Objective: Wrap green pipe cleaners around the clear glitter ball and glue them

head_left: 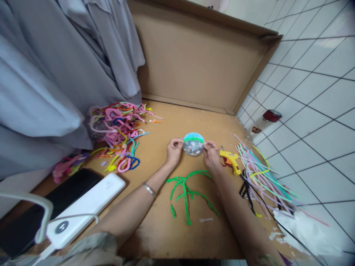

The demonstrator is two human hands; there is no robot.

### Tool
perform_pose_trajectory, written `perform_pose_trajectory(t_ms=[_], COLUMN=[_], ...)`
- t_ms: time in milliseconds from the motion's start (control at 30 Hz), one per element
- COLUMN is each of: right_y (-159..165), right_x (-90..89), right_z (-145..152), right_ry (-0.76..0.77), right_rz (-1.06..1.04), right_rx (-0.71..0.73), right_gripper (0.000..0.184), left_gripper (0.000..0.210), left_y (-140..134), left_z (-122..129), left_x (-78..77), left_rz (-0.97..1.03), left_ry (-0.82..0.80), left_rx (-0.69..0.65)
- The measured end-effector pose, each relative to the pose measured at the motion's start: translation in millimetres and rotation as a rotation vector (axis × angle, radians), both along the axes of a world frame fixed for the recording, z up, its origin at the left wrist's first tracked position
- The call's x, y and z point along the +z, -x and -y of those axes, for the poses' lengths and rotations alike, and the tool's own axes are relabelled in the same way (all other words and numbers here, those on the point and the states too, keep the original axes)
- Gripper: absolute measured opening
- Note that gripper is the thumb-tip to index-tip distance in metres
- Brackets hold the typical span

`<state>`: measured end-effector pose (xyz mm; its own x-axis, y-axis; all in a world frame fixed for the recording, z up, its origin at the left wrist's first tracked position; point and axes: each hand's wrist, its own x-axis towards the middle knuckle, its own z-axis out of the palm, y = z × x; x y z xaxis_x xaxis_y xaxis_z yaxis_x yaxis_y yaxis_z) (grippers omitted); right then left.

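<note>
Mid-frame, the left hand (174,152) and right hand (212,155) pinch opposite edges of a ball (193,148), likely keeping its green band (194,140) unobstructed; the glue gun (232,159), right of centre, lies apparently within easy reach.

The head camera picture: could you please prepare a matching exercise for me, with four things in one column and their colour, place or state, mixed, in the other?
Things:
1. Glue gun
2. Round object
3. Bottle
4. Branching fuzzy shape

Descriptions:
A. Green all over, lying flat
B. Transparent, with a dark red lid, beside the tiled wall
C. Mostly yellow, lying just to the right of the right hand
D. Held at its two sides by the left hand and the right hand

Right pairs: 1-C, 2-D, 3-B, 4-A
</note>
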<state>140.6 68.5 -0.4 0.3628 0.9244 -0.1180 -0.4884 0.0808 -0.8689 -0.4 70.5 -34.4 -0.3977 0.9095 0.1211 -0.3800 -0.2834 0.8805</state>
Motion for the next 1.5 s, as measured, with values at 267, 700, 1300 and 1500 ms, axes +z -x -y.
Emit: perform_pose_trajectory(t_ms=[267,700,1300,1500], right_y=[-1,3,6,15], right_x=[3.8,0.0,-0.7,1.3], right_z=[3,2,5,10], right_ry=[-0.003,-0.056,-0.112,-0.165], right_rz=[0.022,0.064,0.157,0.146], right_rx=[0.025,0.044,0.062,0.055], right_gripper=[0.019,0.018,0.023,0.024], left_gripper=[0.023,0.009,0.007,0.017], left_y=[3,7,17,21], left_z=[0,9,20,18], left_x=[5.5,17.9,39.7,45.6], left_rz=[-0.015,-0.377,-0.832,-0.974], left_ry=[-0.039,-0.187,-0.259,-0.252], left_rx=[-0.027,0.083,0.130,0.155])
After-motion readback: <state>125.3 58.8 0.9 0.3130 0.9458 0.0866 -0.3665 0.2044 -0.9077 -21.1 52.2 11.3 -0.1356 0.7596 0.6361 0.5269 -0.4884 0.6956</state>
